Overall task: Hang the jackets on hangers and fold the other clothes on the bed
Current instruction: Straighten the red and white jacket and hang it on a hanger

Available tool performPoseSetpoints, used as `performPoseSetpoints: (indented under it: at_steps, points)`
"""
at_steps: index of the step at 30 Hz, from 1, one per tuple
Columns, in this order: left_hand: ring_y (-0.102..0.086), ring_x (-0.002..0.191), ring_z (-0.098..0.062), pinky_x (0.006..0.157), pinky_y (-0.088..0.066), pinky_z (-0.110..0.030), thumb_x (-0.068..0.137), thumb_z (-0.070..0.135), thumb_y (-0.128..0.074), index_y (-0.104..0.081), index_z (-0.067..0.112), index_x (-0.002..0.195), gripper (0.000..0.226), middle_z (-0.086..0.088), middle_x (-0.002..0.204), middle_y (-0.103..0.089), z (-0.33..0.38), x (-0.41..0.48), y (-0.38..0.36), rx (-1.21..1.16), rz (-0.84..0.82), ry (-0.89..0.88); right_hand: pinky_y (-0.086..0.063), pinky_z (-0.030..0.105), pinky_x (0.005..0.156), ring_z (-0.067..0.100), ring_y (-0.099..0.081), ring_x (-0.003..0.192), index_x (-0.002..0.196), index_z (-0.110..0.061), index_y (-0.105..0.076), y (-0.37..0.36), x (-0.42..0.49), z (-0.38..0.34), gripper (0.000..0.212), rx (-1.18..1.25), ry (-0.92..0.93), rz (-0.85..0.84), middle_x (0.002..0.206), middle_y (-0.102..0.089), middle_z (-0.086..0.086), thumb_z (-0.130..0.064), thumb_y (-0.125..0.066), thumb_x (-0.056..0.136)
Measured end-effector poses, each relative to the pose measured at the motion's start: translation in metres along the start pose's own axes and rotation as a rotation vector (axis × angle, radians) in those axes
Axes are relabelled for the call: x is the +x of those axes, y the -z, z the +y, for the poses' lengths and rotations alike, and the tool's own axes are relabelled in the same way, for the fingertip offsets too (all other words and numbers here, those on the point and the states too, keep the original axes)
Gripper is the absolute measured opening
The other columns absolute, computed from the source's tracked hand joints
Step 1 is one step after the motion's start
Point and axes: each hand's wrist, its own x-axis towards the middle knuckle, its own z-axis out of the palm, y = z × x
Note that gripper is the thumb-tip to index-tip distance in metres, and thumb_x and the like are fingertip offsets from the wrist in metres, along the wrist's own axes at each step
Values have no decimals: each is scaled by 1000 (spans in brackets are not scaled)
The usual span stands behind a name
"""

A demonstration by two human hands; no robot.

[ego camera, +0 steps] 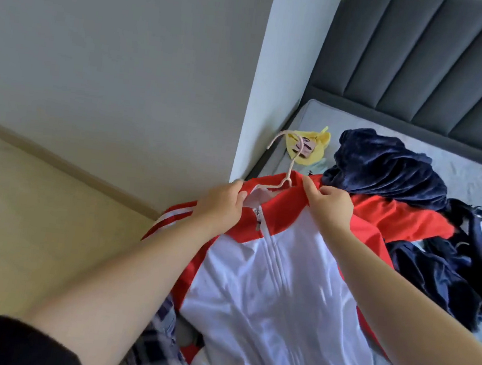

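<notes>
Black sleeves [20, 343] sitting lowest, forearms reaching forward. Left hand [220, 207] is pinching the red-and-white jacket [275, 291] at its collar, fingers curled; right hand [331, 206] gripping the other collar side. Jacket is draping over the bed [474, 179] edge, pale hanger [290, 170] sticking out at neck. Navy clothes [385, 168] lying just beside.

Soft, even daylight fills the room, with no hard shadows. The grey wall [114, 48] in the upper left looks duller than the brighter, bluish wall face [280, 66] at centre. The jacket [266, 290] carries a satin sheen along the folds of its white front. The navy clothes [385, 168] at the right lose detail in their darkness. Wide-angle distortion bends the headboard [428, 53] and stretches the slightly blurred forearms along the bottom edge.
</notes>
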Motion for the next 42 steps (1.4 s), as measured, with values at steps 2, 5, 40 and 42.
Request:
performPoseSetpoints:
  at_steps: [2,5,40,42]
  points:
    - [-57,100,-40,81,-43,-39,100,30,-40,-54,6,106,28,-19,107,-64,0,9,35,33,38,11,-29,32,64,18,-31,46,45,-16,-29,3,6,-37,62,47,0,7,43,-27,0,-54,-62,81]
    - [-59,100,-37,82,-47,-39,98,35,-45,-57,10,107,30,-15,107,-66,2,22,98,103,100,-25,-34,34,59,20,-40,48,41,-15,-31,7,13,-103,62,133,63,43,40,-32,0,-52,-62,81]
    - [-58,89,-39,64,-36,-32,90,24,-50,-56,5,72,27,-19,90,-63,-58,21,518,498,703,323,-24,19,30,15,-29,38,46,-13,-37,-63,7,-509,52,485,368,-199,35,-31,-4,-24,-64,88]
    - [-56,76,-39,58,-31,-33,87,21,-52,-36,10,55,37,-19,71,-55,-55,13,511,462,808,198,-24,23,34,14,-27,40,47,-13,-36,-65,4,-514,51,550,335,-156,37,-30,-5,-25,-64,88]
